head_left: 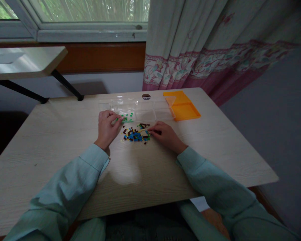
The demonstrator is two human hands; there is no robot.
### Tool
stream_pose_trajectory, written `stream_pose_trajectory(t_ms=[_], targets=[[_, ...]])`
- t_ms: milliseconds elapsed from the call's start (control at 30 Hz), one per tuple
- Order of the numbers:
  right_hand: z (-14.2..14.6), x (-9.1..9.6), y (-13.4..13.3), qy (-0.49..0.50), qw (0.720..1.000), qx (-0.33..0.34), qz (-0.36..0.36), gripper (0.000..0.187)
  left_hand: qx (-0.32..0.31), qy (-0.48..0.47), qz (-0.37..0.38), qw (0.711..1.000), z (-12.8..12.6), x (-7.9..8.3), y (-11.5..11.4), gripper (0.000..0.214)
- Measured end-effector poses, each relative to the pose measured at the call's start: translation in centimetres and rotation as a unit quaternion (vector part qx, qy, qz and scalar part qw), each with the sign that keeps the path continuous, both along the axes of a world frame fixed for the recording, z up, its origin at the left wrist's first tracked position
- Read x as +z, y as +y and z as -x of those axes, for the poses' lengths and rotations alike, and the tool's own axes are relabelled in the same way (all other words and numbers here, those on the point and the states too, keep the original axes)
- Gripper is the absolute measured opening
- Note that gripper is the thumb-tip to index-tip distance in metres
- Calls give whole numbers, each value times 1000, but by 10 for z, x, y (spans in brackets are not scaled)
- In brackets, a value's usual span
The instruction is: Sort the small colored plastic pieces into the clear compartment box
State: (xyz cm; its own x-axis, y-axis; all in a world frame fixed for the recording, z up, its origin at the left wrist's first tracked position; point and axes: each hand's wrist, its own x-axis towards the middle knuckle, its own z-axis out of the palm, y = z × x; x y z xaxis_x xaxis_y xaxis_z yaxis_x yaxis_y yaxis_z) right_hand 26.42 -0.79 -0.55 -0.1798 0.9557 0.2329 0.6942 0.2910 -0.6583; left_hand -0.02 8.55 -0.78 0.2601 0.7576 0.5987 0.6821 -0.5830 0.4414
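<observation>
A loose pile of small toy building bricks (134, 135), mostly blue and brown with some yellow and green, lies on the pale wooden table. Behind it stretches a clear plastic compartment box (145, 113); its front-left compartment has several small green bricks (126, 117) in it. My left hand (108, 125) is at that compartment's left side, thumb and fingertips pinched together; whatever they hold is too small to make out. At the pile's right edge, my right hand (165, 134) has its fingertips pinched among the bricks, and I cannot make out a piece in them.
An orange tray (184, 106) lies right of the clear box, touching or overlapping its right end. A round cable hole (145, 96) is near the table's back edge. At the back left stands a raised shelf (27, 62) on black legs. A curtain (190, 50) hangs behind.
</observation>
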Motion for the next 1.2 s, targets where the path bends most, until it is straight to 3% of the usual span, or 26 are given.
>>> stream_pose_trajectory(t_ms=[700, 1200], targets=[[4, 1, -1, -6, 1000, -17, 4, 10, -10, 1, 0, 1000, 0, -1, 1, 18], [0, 1, 5, 167, 979, -90, 74, 22, -4, 7, -7, 1000, 2, -5, 5, 20]])
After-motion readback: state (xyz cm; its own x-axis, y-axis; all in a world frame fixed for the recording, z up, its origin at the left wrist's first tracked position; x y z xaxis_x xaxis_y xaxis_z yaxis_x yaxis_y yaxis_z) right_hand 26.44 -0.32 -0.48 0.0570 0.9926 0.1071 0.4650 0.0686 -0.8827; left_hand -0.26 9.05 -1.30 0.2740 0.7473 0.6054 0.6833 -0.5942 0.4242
